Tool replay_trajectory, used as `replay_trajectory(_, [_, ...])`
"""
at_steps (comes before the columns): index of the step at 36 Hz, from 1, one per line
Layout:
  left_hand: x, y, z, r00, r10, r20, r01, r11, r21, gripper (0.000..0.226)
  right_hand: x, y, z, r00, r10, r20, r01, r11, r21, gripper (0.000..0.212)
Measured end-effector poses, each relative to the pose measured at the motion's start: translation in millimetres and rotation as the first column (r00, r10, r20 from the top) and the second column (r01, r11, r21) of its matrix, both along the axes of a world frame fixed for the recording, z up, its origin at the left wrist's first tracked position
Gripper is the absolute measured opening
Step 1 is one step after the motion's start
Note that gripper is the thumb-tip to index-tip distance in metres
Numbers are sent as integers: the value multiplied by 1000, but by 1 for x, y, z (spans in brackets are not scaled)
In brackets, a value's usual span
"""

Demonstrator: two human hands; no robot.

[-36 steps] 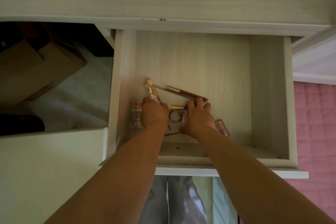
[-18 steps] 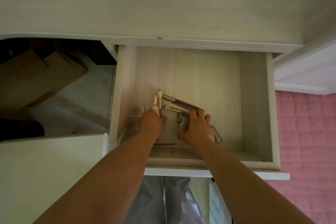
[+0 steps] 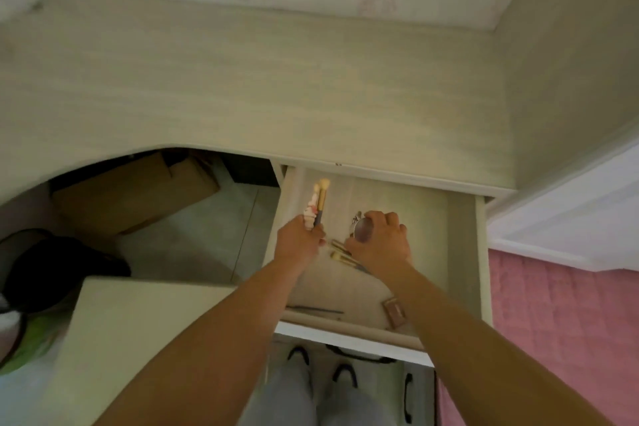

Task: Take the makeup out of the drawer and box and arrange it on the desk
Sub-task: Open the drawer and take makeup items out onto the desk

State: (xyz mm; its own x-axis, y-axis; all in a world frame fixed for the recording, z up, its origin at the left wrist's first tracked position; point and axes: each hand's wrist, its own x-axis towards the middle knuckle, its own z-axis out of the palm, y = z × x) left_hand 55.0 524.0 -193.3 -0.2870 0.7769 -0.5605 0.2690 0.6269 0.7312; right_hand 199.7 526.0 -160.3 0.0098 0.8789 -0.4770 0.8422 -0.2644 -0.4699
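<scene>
The pale wooden drawer point(image 3: 465, 252) stands pulled open under the desk top point(image 3: 276, 86). My left hand point(image 3: 299, 240) grips a small bunch of makeup brushes point(image 3: 320, 199) with their tips pointing away from me, lifted above the drawer floor. My right hand point(image 3: 380, 242) curls round a small round mirror-like piece with a metal part point(image 3: 361, 226). Two more brushes point(image 3: 342, 254) lie on the drawer floor between my hands. A small brown box point(image 3: 394, 313) and a thin dark pencil point(image 3: 314, 309) lie near the drawer's front.
A cardboard box point(image 3: 138, 194) sits on the floor under the desk at the left. A dark bin point(image 3: 52, 266) and a white stool top point(image 3: 138, 339) are at the lower left. A pink quilt point(image 3: 567, 322) lies to the right. My feet show below the drawer.
The view has swung upward, showing the desk top and wall. My left hand has raised its brushes off the drawer floor; my right hand has lifted the round piece from the other brushes.
</scene>
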Motion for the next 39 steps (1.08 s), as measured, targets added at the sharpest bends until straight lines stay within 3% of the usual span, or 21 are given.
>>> replay_trajectory(5, [-24, 31, 45, 999, 44, 8, -44, 994, 100, 11, -21, 38, 41, 997, 81, 15, -82, 992, 95, 59])
replay_trajectory(8, [-48, 56, 64, 998, 4, -58, 6, 987, 158, 12, -39, 67, 55, 997, 63, -53, -56, 990, 127, 54])
replay_trajectory(11, [-76, 86, 76, 996, -11, -89, 29, 979, 202, 17, -61, 97, 55, 991, 80, -103, -62, 984, 167, 63])
replay_trajectory(15, [-107, 129, 83, 989, -13, -150, 46, 975, 216, 15, -89, 134, 53, 993, 72, -94, -52, 978, 203, 48])
replay_trajectory(21, [-135, 196, 66, 965, -117, -235, 147, 982, 115, 19, -132, 192, 43, 998, 55, 35, -62, 968, 245, 47])
replay_trajectory(27, [-151, 246, 46, 976, -101, -194, 129, 982, 135, 15, -153, 246, 33, 1000, -13, 18, 5, 912, 409, 49])
replay_trajectory(32, [-162, 281, 27, 936, -272, -224, 297, 951, 88, 21, -164, 288, 9, 989, 16, 147, -73, 918, 389, 52])
replay_trajectory(39, [-155, 306, 11, 810, -320, -491, 438, 887, 144, 26, -171, 306, -24, 910, 20, 413, -177, 922, 345, 54])
